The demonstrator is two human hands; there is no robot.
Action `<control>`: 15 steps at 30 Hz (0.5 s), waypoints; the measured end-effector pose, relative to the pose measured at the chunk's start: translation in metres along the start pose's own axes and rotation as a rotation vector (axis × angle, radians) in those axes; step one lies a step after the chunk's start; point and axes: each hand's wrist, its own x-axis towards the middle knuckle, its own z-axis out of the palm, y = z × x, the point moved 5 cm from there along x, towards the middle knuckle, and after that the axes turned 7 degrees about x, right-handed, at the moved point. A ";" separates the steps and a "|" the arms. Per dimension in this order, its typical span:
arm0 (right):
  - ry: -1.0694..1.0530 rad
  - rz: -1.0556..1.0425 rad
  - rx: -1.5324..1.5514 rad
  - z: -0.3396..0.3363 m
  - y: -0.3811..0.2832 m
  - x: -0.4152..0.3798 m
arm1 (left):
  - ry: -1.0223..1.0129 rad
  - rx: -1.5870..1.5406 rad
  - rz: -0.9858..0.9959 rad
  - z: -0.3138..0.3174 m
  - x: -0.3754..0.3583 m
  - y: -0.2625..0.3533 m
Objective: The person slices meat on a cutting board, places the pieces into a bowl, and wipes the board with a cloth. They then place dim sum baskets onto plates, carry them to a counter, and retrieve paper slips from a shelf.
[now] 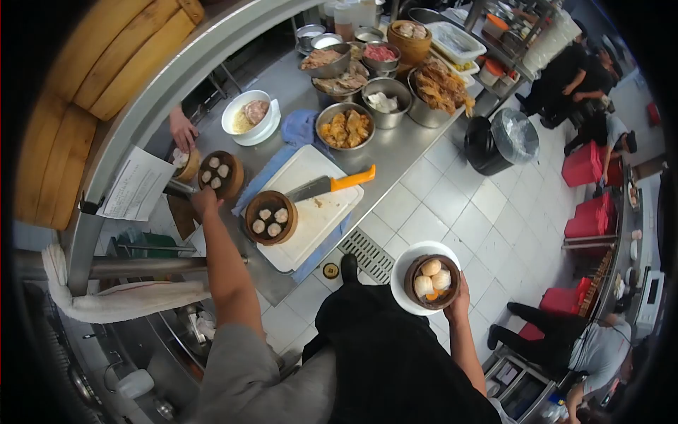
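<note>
Two dumpling steamers in hand at the kitchen desk

The left hand (pixel 203 200) has its fingers clenched on the rim of a bamboo steamer of small dumplings (pixel 219 174) standing on the steel desk (pixel 395 152); the right hand (pixel 458 300) grasps from below a white plate (pixel 405 279) carrying a bamboo steamer of buns (pixel 431 281), held out over the tiled floor. At five o'clock of the first steamer, a third steamer (pixel 270 217) sits on the white cutting board (pixel 311 212), beside an orange-handled cleaver (pixel 330 186). At ten o'clock, another person's hand (pixel 182 131) reaches in.
</note>
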 end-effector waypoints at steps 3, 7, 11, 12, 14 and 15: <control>-0.034 -0.064 -0.180 0.000 0.000 -0.004 | 0.067 0.000 0.122 -0.019 -0.020 0.009; -0.010 -0.008 0.179 -0.002 0.012 -0.003 | -0.096 0.080 0.230 -0.039 -0.096 0.027; -0.016 -0.008 0.362 -0.024 0.013 -0.016 | -0.284 0.112 0.290 -0.033 -0.144 -0.004; -0.011 -0.013 0.374 -0.033 0.015 -0.021 | -0.286 0.116 0.303 -0.030 -0.150 -0.010; 0.016 -0.014 0.411 -0.055 0.019 -0.033 | -0.242 0.091 0.298 -0.028 -0.159 -0.021; 0.024 -0.019 0.419 -0.069 0.023 -0.041 | -0.248 0.093 0.308 -0.025 -0.163 -0.026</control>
